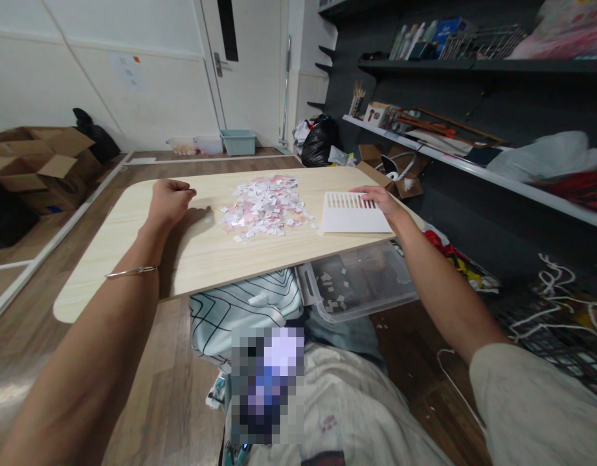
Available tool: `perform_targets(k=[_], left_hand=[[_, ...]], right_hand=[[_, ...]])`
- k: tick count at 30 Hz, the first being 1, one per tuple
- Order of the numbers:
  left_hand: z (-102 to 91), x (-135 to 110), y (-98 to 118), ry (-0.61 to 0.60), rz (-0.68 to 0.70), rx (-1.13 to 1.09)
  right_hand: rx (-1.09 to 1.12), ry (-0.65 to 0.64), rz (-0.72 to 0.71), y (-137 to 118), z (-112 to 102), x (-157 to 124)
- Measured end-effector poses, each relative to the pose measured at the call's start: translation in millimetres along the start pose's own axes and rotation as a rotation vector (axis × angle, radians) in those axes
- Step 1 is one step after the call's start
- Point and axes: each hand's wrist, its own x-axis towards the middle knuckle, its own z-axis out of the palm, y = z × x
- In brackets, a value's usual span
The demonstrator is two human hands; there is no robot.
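My left hand (169,202) is closed in a fist above the left part of the pale wooden table (196,275). Whatever its fingers hold, if anything, is hidden. My right hand (377,199) grips the right upper corner of a flat white board (354,222) with a row of slots along its far side. Its fingers lie over the slots. Between my hands spreads a heap of small white and pink paper pieces (267,204), a few of them scattered near the board's left edge.
Below the table's near edge sits a clear plastic bin (361,278) with some white scraps inside. A patterned cloth (245,310) lies beside it. Cardboard boxes (46,168) stand on the left floor. Dark shelving (454,90) with mixed goods runs along the right.
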Motion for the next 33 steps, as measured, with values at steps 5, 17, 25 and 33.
perform_targets(k=[5,17,25,33], left_hand=[[-0.4,-1.3,4.0,-0.015,-0.029,-0.002],[0.6,0.4,0.0,-0.007,-0.026,-0.016],[-0.3,-0.3,2.6,0.003,-0.007,-0.001],[-0.2,-1.1,4.1,-0.002,0.031,-0.006]], right_hand=[[-0.022,0.002,0.002,2.7,2.1,0.7],[0.071,0.014,-0.005,-0.4,1.4,1.9],[-0.054,0.024,-0.016,2.4,1.3,1.0],[-0.073,-0.004,0.018,0.7,2.3,-1.4]])
